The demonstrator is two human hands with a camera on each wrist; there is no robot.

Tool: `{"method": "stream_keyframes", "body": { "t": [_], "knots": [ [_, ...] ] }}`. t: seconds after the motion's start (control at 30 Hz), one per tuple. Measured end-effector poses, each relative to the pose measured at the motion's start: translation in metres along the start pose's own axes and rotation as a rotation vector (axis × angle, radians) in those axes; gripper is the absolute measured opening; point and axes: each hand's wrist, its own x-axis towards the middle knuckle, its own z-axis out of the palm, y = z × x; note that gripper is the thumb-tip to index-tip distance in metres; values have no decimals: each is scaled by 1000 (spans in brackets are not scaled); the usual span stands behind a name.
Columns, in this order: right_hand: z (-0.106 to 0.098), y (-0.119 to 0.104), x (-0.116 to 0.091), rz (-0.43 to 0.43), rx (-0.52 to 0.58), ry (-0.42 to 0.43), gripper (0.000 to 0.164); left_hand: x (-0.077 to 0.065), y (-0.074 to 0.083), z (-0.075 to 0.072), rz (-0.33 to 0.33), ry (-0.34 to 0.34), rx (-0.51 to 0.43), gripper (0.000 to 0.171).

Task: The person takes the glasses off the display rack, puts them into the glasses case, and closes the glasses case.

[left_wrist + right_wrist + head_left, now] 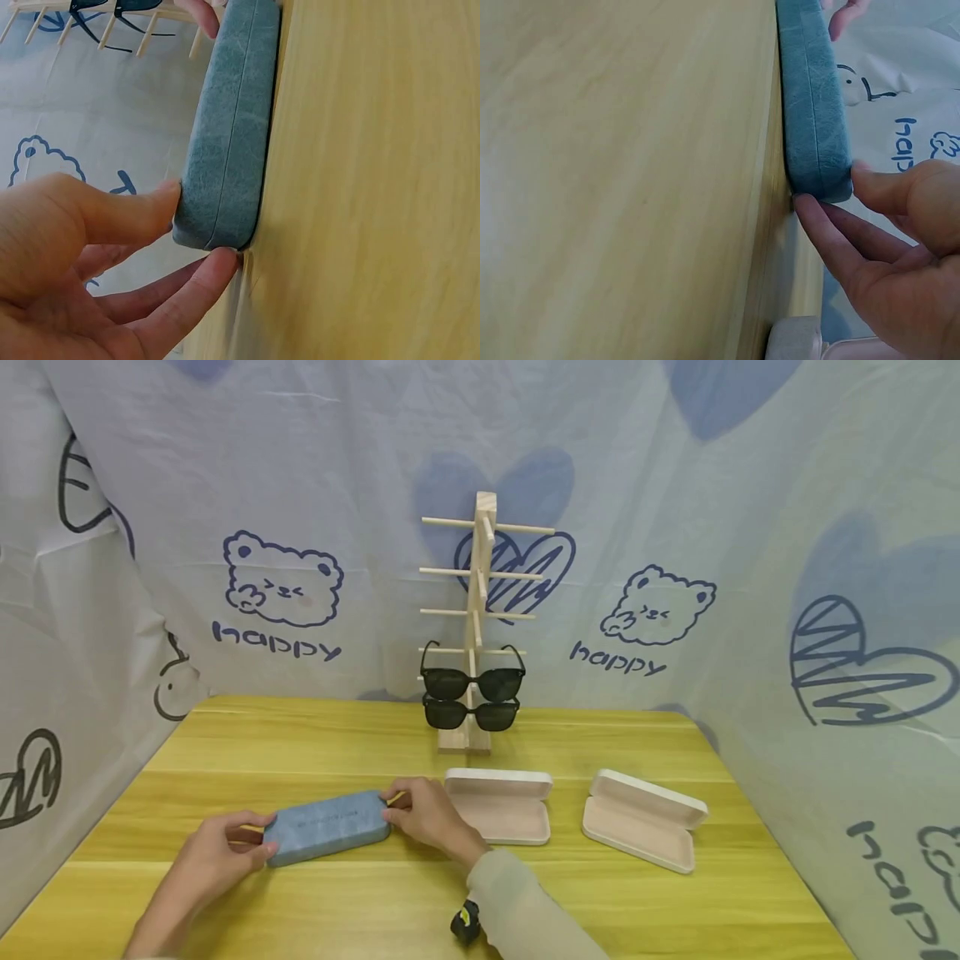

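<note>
A closed blue glasses case (327, 828) lies at a slant on the wooden table, left of the middle, with faint lettering on its lid. My left hand (217, 856) pinches its left end; in the left wrist view the thumb (131, 210) is against the upper edge and a fingertip (221, 262) under the end. At the other end, my right hand (427, 814) grips the corner between thumb and fingers. The right wrist view shows that thumb (885, 187) on the lid edge and the index finger (825, 232) low at the end.
Two open pale glasses cases (498, 835) (637, 839) stand on the table to the right of my right hand. Behind, a wooden display rack (480, 560) bears two black sunglasses (448, 684) on its lower pegs. Printed cloth (375, 610) hangs around the table. A dark object (467, 923) is by my right sleeve.
</note>
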Motion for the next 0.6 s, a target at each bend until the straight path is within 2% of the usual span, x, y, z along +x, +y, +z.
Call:
{"method": "stream_keyframes", "body": {
  "t": [0.37, 0.47, 0.6],
  "knots": [
    [0, 1, -2, 14, 16, -8, 19, 2, 5, 0, 9, 1, 64, 44],
    [-3, 0, -4, 27, 17, -18, 21, 2, 12, -1, 52, 6, 138, 45],
    [-16, 0, -9, 7, 59, -29, 27, 2, 32, 0, 99, 42, 202, 54]
  ]
}}
